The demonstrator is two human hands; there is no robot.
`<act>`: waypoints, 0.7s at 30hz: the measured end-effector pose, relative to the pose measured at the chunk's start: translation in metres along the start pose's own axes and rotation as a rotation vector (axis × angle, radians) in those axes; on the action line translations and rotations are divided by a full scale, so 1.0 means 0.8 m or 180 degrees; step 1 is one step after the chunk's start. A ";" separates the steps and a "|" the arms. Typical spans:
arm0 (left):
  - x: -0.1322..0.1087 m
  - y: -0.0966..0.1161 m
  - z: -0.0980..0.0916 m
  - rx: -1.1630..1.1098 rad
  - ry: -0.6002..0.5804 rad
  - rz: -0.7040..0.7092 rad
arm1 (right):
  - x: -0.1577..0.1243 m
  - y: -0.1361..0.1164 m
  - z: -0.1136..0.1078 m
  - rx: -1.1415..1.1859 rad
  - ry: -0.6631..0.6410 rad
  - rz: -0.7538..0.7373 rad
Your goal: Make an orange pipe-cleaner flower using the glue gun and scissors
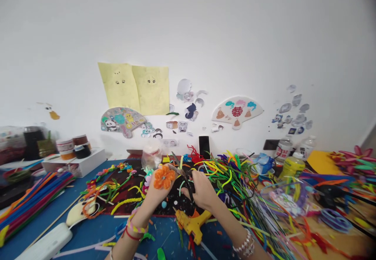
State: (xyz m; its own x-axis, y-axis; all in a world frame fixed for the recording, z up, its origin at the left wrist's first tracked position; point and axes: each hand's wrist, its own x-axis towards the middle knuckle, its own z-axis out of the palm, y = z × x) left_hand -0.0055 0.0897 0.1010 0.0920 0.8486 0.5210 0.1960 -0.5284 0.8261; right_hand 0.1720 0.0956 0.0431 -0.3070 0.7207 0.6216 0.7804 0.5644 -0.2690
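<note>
One orange flower (pixel 163 178) sits at lower centre of frame; I read the left hand (pixel 158 192) closed on it, fingers partly hidden, the right hand (pixel 202 190) curled around scissors (pixel 186 177), blades parted.

Fuzzy orange flower (pixel 163 177), metal scissors (pixel 187 177), plastic glue gun (pixel 192 225) (smooth-looking), matt wall (pixel 223 29)

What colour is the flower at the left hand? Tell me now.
The flower is orange, seen best in the head view.
</note>
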 end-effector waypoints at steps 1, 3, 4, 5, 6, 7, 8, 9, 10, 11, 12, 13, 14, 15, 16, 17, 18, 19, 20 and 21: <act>0.001 -0.001 0.000 -0.0016 0.0006 -0.0014 | 0.000 0.000 0.000 -0.0002 0.0000 -0.0001; 0.002 -0.004 0.000 -0.0095 0.0002 -0.0025 | 0.000 0.001 0.001 -0.0007 0.0002 0.0000; 0.003 -0.006 0.001 -0.0127 -0.0002 -0.0025 | 0.000 0.002 0.001 -0.0011 0.0009 0.0004; 0.004 -0.008 0.002 -0.0150 -0.0003 -0.0021 | -0.001 0.002 0.002 -0.0016 0.0016 0.0005; 0.004 -0.009 0.004 -0.0159 0.0001 -0.0015 | -0.001 0.002 0.002 -0.0021 0.0018 0.0008; 0.005 -0.010 0.005 -0.0153 0.0009 -0.0007 | -0.001 0.003 0.003 -0.0021 0.0011 0.0009; 0.005 -0.010 0.007 -0.0145 0.0021 0.0001 | -0.001 0.002 0.003 -0.0014 -0.0007 0.0010; 0.005 -0.010 0.009 -0.0134 0.0041 0.0007 | -0.001 0.001 0.004 -0.0002 -0.0035 0.0016; 0.005 -0.010 0.010 -0.0119 0.0066 0.0011 | -0.001 0.000 0.004 0.0014 -0.0064 0.0027; 0.004 -0.008 0.011 -0.0097 0.0088 0.0010 | -0.001 -0.001 0.004 0.0033 -0.0086 0.0041; 0.004 -0.006 0.011 -0.0069 0.0110 0.0005 | -0.001 -0.003 0.004 0.0051 -0.0090 0.0062; 0.003 -0.004 0.011 -0.0038 0.0134 -0.0002 | -0.001 -0.004 0.004 0.0065 -0.0076 0.0089; 0.003 -0.002 0.010 -0.0008 0.0158 -0.0010 | 0.000 -0.004 0.004 0.0075 -0.0049 0.0128; 0.002 0.000 0.010 0.0045 0.0189 -0.0014 | 0.000 -0.004 0.004 0.0080 -0.0021 0.0185; 0.001 0.002 0.009 0.0129 0.0220 -0.0010 | 0.001 -0.002 0.005 0.0086 0.0000 0.0272; 0.001 0.004 0.008 0.0229 0.0255 0.0002 | 0.001 0.001 0.006 0.0099 0.0009 0.0401; 0.000 0.005 0.007 0.0329 0.0284 0.0016 | 0.002 0.006 0.008 0.0131 -0.0001 0.0573; -0.001 0.006 0.007 0.0414 0.0305 0.0030 | 0.002 0.013 0.010 0.0181 -0.0025 0.0764; -0.002 0.006 0.007 0.0472 0.0331 0.0039 | 0.001 0.020 0.012 0.0237 -0.0052 0.0950; -0.003 0.006 0.007 0.0490 0.0355 0.0038 | 0.001 0.028 0.014 0.0305 -0.0087 0.1102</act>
State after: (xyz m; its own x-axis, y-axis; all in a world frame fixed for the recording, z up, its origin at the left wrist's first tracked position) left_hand 0.0005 0.0854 0.1030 -0.0120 0.8296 0.5582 0.3433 -0.5209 0.7815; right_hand 0.1834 0.1135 0.0292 -0.0489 0.8856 0.4619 0.7865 0.3192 -0.5287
